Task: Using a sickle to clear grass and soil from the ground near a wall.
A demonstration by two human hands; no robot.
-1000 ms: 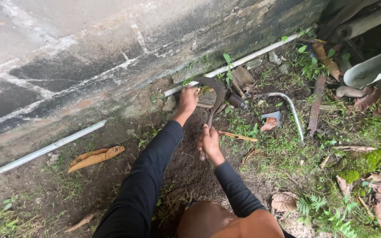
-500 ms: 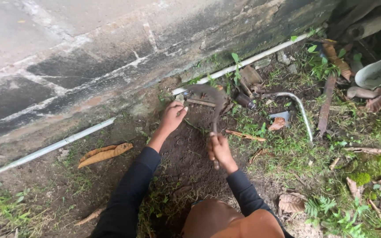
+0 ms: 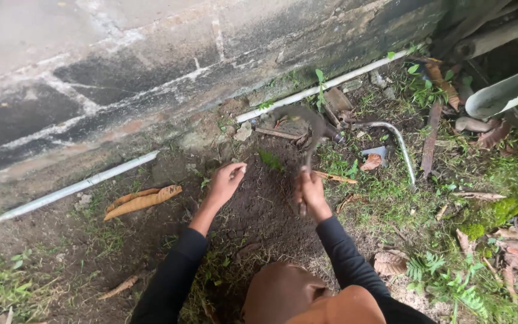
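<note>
Right hand (image 3: 312, 193) clamped on the sickle (image 3: 304, 129), blade blurred at twelve o'clock; left hand (image 3: 225, 180), fingers loosely apart, sits close at nine — a slip could nick it.

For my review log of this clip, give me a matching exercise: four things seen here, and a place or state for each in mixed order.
Things:
1. sickle
2. left hand
3. white pipe
4. dry yellow leaf

Places or states:
A. runs along the foot of the wall
B. open, over bare soil
C. gripped by the right hand
D. lying on the ground, left of the arms

Pairs: 1-C, 2-B, 3-A, 4-D
</note>
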